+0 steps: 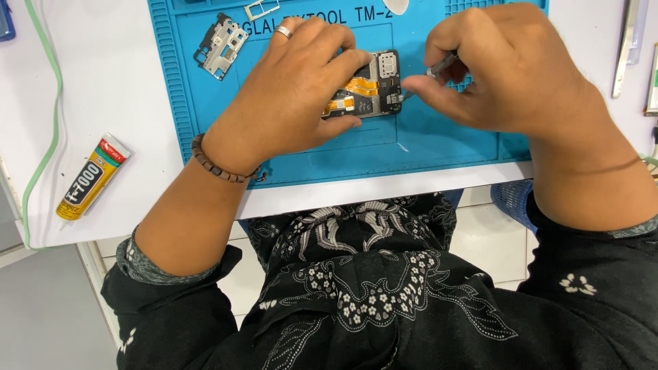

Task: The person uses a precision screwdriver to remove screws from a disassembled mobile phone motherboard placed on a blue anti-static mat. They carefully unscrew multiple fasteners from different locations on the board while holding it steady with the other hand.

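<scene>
Phone: one opened phone (370, 88) lies on the blue mat (439, 147), near the middle of it; I see orange flat cables and dark parts inside.
Left hand: my left hand (295, 89) lies over the left part of the phone, and the fingers are closed on its edges to hold it flat. It has one ring and one bead bracelet at the wrist.
Right hand: my right hand (500, 68) is closed around one thin grey tool (439, 66); its tip is at the right edge of the phone.
Metal plates: I count two, one bigger plate (221, 45) at the upper left of the mat and one small frame (262, 8) at the top edge.
Glue: one yellow tube (92, 177) lies on the white table (110, 82), well apart from the mat.
Mat: one only, under both hands.
</scene>
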